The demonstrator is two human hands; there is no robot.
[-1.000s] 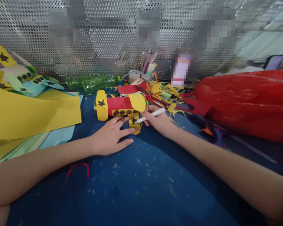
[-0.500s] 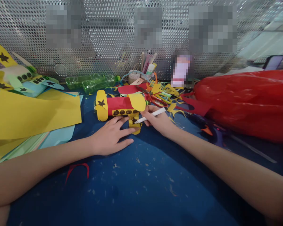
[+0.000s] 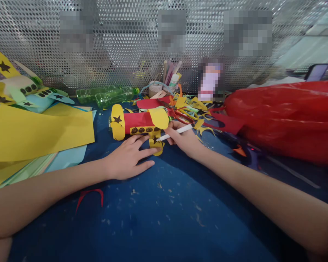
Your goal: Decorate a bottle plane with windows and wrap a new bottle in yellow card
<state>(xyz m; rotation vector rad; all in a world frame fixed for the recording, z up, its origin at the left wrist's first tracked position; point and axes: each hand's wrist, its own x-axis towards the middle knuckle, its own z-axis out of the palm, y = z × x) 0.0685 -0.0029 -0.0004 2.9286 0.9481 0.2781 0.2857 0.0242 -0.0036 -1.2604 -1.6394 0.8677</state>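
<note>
A toy plane, made from a bottle wrapped in red and yellow paper with a row of black ovals, lies on the blue table. Its yellow paper wing points toward me and bears a black star. My left hand lies flat with fingers spread, fingertips touching the wing and the plane's near side. Between the fingers of my right hand is a white marker, its tip at the star. Part of the wing is hidden under my left fingers.
Coloured paper sheets are stacked at left, below finished paper planes. Green bottles lie behind. Paper scraps and a cup of sticks stand back centre. At right are a red plastic bag and a glue gun.
The marker tip has shifted very slightly on the wing, and the star there shows more plainly. My left hand and the plane have stayed in place.
</note>
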